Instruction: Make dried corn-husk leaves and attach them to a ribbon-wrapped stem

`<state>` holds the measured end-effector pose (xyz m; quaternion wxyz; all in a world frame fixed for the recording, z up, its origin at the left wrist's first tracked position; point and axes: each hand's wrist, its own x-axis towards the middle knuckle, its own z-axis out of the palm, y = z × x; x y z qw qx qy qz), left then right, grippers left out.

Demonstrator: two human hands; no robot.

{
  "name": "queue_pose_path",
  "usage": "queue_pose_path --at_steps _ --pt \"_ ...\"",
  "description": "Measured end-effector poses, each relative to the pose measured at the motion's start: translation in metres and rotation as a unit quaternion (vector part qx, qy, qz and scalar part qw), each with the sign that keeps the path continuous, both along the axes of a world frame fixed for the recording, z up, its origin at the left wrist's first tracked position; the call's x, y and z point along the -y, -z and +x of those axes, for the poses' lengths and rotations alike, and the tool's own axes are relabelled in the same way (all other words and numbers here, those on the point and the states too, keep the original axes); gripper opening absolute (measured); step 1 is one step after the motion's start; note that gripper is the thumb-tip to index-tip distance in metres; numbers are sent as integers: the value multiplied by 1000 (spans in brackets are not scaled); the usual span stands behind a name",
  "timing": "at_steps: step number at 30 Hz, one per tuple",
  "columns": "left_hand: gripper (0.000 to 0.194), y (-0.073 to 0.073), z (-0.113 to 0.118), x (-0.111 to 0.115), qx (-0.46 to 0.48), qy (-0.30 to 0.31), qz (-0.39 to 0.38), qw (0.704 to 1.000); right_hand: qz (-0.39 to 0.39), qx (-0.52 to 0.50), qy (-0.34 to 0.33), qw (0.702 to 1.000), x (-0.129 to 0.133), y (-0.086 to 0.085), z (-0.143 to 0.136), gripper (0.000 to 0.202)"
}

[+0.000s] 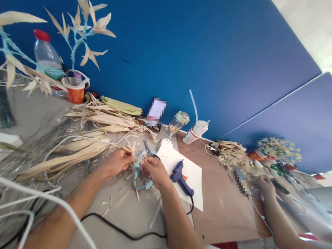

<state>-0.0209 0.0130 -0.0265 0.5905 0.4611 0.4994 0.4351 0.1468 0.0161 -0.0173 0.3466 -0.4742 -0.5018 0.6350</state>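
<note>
My left hand (pixel 119 162) pinches a small corn husk flower (pixel 133 149) by its base, over the near part of the table. Close on its right, my right hand (pixel 153 170) has thumb and fingers pinched on light blue tape (pixel 141 185). The tape hangs in a loop below and between both hands. Scissors (pixel 147 147) lie just behind the right hand, their handles partly hidden by it. A blue glue gun (pixel 182 179) rests on a white sheet (pixel 197 183) to the right.
Dried corn husks (pixel 96 128) are heaped behind and left of my hands. A red cup (pixel 75 93), a lidded bottle (pixel 179 120) and a white cup (pixel 194 133) stand along the blue partition (pixel 175 44). White wire (pixel 68 209) loops at front left. A co-worker's hand (pixel 266 187) is at right.
</note>
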Motion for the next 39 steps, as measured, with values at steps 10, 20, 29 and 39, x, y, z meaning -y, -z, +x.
queue_pose_path --at_steps 10,20,29,39 --pt "31 -5 0 -2 -5 -48 -3 999 179 185 25 966 10 -38 30 32" --pt "30 2 2 -5 -35 -25 18 999 159 536 148 816 42 -10 141 43" --pt "33 5 2 -4 -51 -20 33 998 169 674 71 716 41 2 142 53" --pt "32 1 2 -3 -67 -9 27 997 132 666 34 733 30 -8 137 30"
